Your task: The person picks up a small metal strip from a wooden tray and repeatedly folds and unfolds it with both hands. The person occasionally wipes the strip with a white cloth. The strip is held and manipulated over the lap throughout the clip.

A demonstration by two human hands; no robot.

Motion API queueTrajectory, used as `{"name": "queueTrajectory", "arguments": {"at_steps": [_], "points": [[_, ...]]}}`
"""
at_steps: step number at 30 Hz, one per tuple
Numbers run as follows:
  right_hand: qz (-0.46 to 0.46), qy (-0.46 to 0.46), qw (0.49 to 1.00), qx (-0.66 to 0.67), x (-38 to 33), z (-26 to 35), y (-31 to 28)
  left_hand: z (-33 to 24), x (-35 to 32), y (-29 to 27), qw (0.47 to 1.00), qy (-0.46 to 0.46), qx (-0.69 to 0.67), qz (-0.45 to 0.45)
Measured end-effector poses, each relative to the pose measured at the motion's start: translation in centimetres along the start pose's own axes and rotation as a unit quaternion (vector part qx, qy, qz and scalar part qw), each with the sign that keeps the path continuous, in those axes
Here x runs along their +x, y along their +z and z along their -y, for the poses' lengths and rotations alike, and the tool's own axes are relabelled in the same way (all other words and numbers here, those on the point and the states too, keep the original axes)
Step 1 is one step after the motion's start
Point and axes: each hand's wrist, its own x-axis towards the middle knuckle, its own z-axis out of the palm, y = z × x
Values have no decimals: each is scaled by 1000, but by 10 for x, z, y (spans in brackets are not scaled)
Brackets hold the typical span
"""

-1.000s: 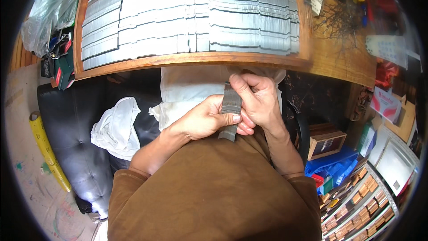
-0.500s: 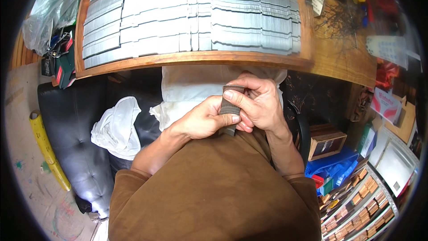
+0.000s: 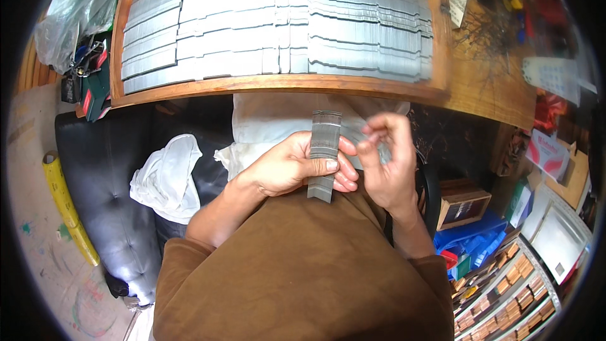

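Note:
My left hand is wrapped round a stack of thin grey metal strips, its thumb across the front and its fingers behind. The stack stands nearly upright in the picture, above my lap; its lower end fans out below the thumb. To the right of it, my right hand is apart from the stack, fingers curved and spaced from the thumb, with nothing seen between them. Motion blurs its fingertips. Ahead of both hands is a wooden tray filled with rows of similar thin grey strips.
A white cloth lies on the black padded seat at left. Clear plastic bags are at the far left. On the right are a wooden box, blue plastic and a shelf rack of small wooden blocks.
My right hand has let go of the stack and moved off to the right. My left hand keeps its hold, and more of the stack's face now shows.

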Motion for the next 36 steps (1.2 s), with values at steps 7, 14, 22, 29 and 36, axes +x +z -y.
{"name": "queueTrajectory", "arguments": {"at_steps": [7,14,22,29,36], "points": [[19,-28,999,35,-42,0,-25,-14,25,-1,999,-9,-29,11],[120,-35,990,59,-77,-9,-4,-13,26,6,997,-14,-75,23],[90,-99,987,89,-65,-20,16,-15,25,12,999,-4,-49,0],[78,-45,989,118,-68,-17,20,-44,20,14,976,-3,168,-136],[94,-23,984,149,-72,-13,20,-41,18,16,956,16,208,-205]]}}
